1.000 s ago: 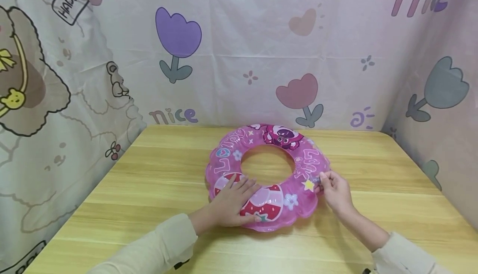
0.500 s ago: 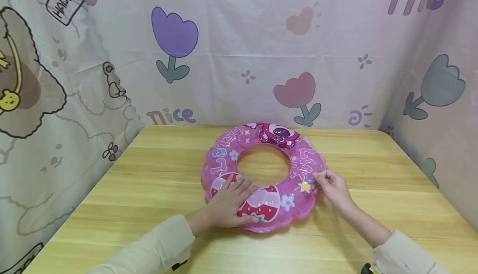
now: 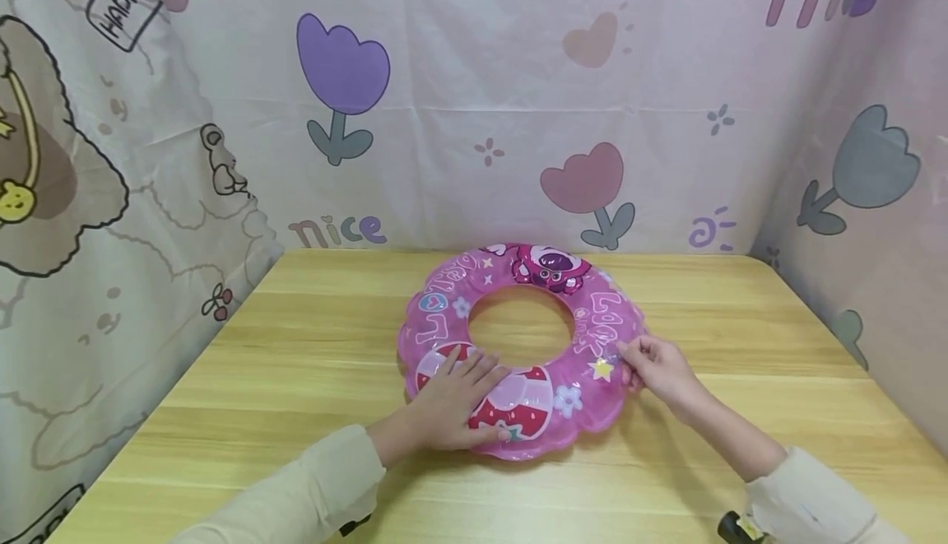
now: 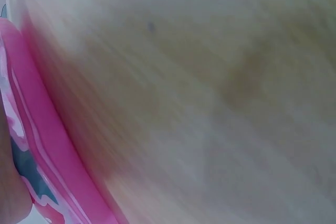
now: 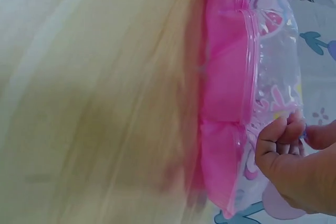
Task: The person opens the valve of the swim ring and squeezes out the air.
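A pink inflatable swim ring [image 3: 585, 420], printed with a bear, letters, flowers and strawberry patches, lies on the wooden table. It looks full and rounded. Over its near left part my left hand [image 3: 455, 404] lies flat, fingers spread across the strawberry print. At the ring's right side, beside a yellow star, my right hand [image 3: 659, 371] pinches a small part between thumb and fingers. In the right wrist view, a bit of bluish valve [image 5: 303, 135] shows between the fingertips; the rest is hidden. The left wrist view catches the ring's pink side [image 4: 58, 129] and a piece of the hand.
The wooden table [image 3: 259, 412] reaches back to a printed curtain [image 3: 459, 50] with tulips and hearts, which also hangs on the left and right. A dark strap piece [image 3: 736, 527] shows under the right sleeve.
The head view has shifted slightly. My right fingertips have come a little closer to the ring, and the bluish valve is now more covered. The left hand stays in place on the ring.
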`<move>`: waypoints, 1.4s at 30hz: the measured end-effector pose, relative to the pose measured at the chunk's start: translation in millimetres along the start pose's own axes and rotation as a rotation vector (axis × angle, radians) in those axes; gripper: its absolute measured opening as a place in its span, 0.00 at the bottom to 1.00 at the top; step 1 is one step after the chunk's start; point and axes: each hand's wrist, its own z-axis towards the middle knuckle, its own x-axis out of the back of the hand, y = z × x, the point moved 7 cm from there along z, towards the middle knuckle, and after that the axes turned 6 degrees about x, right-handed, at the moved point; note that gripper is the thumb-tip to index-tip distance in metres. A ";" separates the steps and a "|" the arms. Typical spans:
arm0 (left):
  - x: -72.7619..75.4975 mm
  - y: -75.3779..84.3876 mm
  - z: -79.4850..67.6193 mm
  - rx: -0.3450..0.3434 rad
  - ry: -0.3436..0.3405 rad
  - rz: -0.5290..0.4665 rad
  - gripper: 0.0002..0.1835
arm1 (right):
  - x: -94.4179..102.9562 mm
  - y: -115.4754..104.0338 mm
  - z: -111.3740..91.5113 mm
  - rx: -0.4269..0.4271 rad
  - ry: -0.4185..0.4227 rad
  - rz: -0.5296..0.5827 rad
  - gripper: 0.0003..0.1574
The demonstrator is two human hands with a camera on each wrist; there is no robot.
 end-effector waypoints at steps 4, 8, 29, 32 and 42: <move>-1.3 0.0 -0.2 -0.002 0.000 -0.011 0.45 | -4.1 3.3 -2.3 -0.021 -0.016 0.107 0.13; -1.7 0.3 -0.1 -0.011 0.015 -0.016 0.44 | -6.0 5.5 -4.3 -0.025 0.006 0.183 0.12; 1.7 -12.3 -0.3 -0.010 -0.065 -0.002 0.44 | 55.2 10.0 -10.6 0.174 0.094 0.180 0.14; 2.6 -14.8 -0.3 -0.026 -0.058 0.009 0.44 | 52.2 10.3 -9.4 0.177 0.121 0.016 0.14; 8.6 -24.8 -3.7 -0.092 -0.013 0.020 0.44 | 37.5 -0.2 0.6 0.347 0.202 -0.322 0.17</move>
